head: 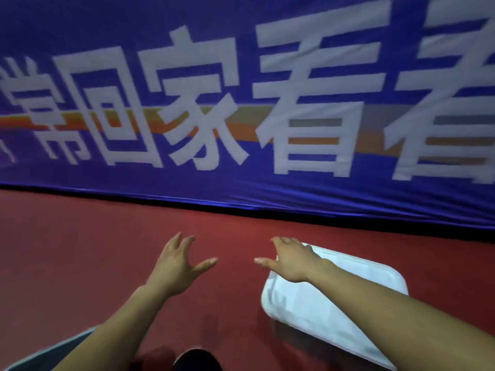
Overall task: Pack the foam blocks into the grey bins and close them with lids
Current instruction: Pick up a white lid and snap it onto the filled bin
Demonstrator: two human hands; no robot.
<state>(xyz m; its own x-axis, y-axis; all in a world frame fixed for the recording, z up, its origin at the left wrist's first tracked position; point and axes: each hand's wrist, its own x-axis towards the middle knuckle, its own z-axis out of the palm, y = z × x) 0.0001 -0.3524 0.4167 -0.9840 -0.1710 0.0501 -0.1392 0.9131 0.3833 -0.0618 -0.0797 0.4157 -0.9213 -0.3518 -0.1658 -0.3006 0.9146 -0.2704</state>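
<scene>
A bin closed with a white lid sits on the red floor at the lower right; only a sliver of its side shows under the lid. My right hand hovers over the lid's far left corner, fingers spread and straight, holding nothing. My left hand reaches forward over the bare red floor to the left of the bin, fingers spread and slightly bent, empty. No foam blocks are in view. The picture is blurred by motion.
A large blue banner with white characters hangs as a wall straight ahead, its lower edge meeting the red floor. A grey edge of something shows at the bottom left. A dark shape lies at the bottom centre.
</scene>
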